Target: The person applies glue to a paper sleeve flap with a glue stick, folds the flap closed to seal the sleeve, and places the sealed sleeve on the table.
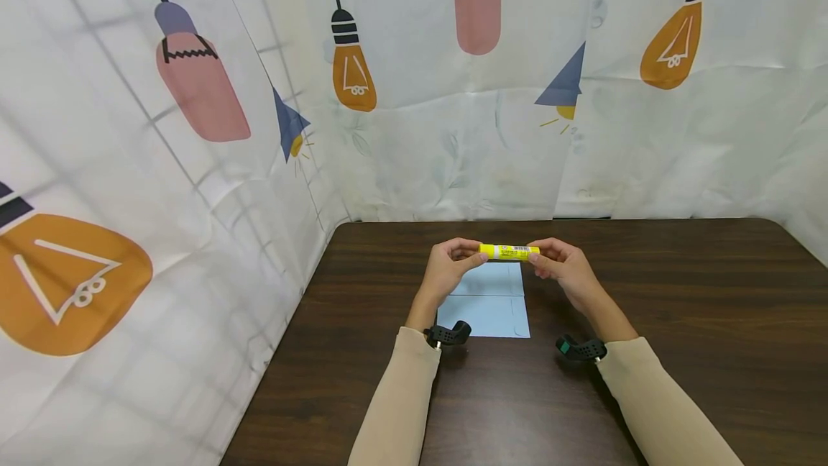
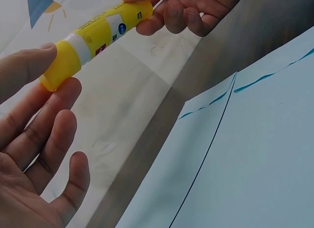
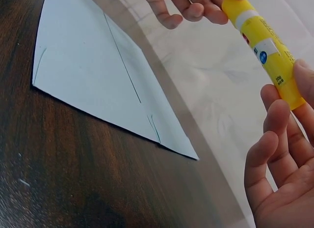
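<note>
A yellow glue stick (image 1: 509, 252) is held level between both hands, above the far edge of a light blue sheet of paper (image 1: 485, 316). My left hand (image 1: 446, 269) pinches its capped end between thumb and fingertips; in the left wrist view the yellow cap (image 2: 62, 66) sits against a white band. At the opposite end, my right hand (image 1: 569, 270) pinches the base of the tube, as the glue stick (image 3: 267, 48) shows in the right wrist view. The paper (image 2: 255, 154) has a dark line across its middle and thin teal strokes near its edges.
The sheet lies on a dark brown wooden table (image 1: 679, 293). Behind the table and along its left side hangs a pale curtain (image 1: 414, 157) printed with lamps and bulbs. Each wrist wears a black band (image 1: 453, 334) with a camera.
</note>
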{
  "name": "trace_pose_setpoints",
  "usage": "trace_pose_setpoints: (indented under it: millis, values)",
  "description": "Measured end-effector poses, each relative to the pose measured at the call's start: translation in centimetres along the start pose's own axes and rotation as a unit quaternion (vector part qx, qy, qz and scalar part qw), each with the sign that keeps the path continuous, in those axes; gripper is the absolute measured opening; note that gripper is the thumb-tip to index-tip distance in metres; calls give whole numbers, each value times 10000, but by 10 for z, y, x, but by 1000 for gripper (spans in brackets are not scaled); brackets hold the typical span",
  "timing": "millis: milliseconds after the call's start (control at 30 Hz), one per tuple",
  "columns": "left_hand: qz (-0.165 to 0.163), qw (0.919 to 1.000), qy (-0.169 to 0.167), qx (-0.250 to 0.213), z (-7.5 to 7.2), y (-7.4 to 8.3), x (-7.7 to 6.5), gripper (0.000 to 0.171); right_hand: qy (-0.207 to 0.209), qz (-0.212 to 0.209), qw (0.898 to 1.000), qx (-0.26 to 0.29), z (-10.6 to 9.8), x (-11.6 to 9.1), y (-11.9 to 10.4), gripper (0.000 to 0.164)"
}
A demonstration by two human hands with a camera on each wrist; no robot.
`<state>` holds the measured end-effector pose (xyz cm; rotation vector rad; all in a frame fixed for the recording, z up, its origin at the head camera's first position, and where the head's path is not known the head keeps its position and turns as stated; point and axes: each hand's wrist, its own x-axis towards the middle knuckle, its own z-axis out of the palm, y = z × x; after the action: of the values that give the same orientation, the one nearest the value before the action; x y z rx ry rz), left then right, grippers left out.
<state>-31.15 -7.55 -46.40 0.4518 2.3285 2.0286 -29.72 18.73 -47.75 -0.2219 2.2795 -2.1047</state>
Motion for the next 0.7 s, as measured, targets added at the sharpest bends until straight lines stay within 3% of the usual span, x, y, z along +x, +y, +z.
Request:
trace_pose_setpoints:
  millis: [700]
  values:
    - [6, 9999, 148, -85, 1, 0, 1, 28, -7, 43, 10000, 35, 1, 1, 3, 29]
